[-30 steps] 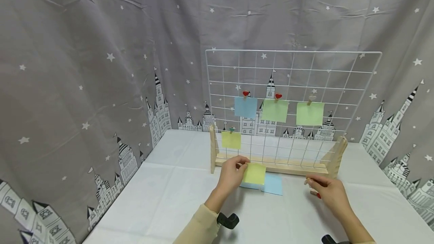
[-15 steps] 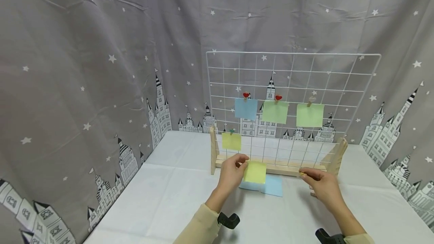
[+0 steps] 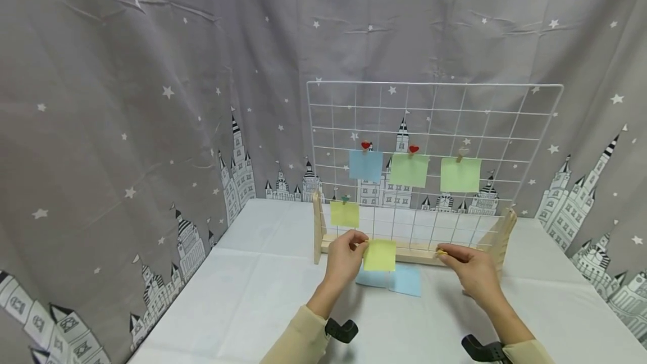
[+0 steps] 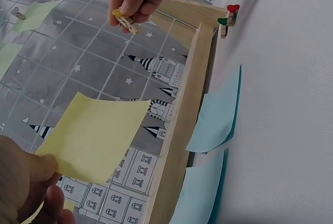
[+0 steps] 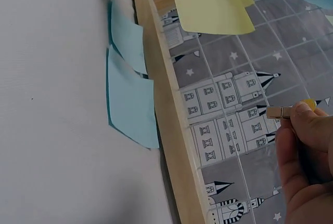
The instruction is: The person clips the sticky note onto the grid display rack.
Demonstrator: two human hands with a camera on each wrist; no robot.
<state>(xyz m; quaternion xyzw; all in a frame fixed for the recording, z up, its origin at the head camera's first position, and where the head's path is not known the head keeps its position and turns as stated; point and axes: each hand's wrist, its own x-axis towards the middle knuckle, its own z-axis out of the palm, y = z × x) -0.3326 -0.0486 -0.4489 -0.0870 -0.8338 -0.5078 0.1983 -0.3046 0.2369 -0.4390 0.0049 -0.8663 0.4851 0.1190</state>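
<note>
While the left hand [image 3: 343, 257] pinches the yellow note [image 3: 380, 255] by one side near the wire rack [image 3: 434, 83], maybe to leave its middle bare, the right hand [image 3: 472, 271], at the note's three o'clock, pinches a wooden clip's [image 5: 281, 113] end, maybe so its tip pokes out.

Head view is brightly and evenly lit; tabletop [image 3: 242, 296] is rendered near-white, fabric texture mostly washed out. Soft shadows are cast on it below left hand [image 3: 343, 260] and right hand [image 3: 475, 275], so light seems to be thrown from above. Curtain [image 3: 151, 44] is left darker toward the left side. Castle prints [image 3: 37, 326] are stretched and tilted near the lower corners. Clothespin [image 5: 278, 113] detail is lost at head-view size. Wrist views are dimmer, flatter; in the right one, a blurred shadow is seen at bottom.
</note>
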